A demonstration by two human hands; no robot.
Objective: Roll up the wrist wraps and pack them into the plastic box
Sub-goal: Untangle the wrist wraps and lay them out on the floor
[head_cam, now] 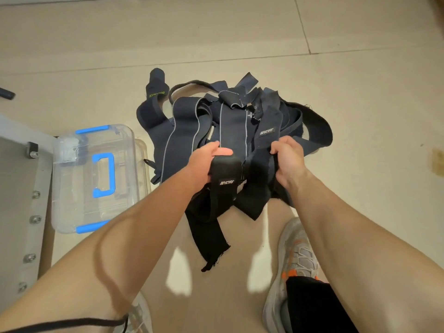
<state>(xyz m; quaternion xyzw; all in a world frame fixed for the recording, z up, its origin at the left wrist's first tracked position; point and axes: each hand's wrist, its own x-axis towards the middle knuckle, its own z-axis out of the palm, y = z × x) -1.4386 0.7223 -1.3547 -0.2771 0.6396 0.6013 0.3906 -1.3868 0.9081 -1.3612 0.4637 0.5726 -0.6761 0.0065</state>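
The black wrist wrap (225, 175) lies right of the plastic box (69, 207), its long axis running toward the person. The left hand (204, 164), nearer the box, grips its labelled end. The right hand (288, 159), farther from the box, clutches another strap (260, 174) from the pile (230, 116).

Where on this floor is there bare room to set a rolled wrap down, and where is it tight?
Bare tile lies beyond the pile of wraps and to its right, up to the yellowish stain. A smaller patch lies between the dangling black wrap and the grey shoe. Crowded: the narrow gap between the plastic box and the pile.
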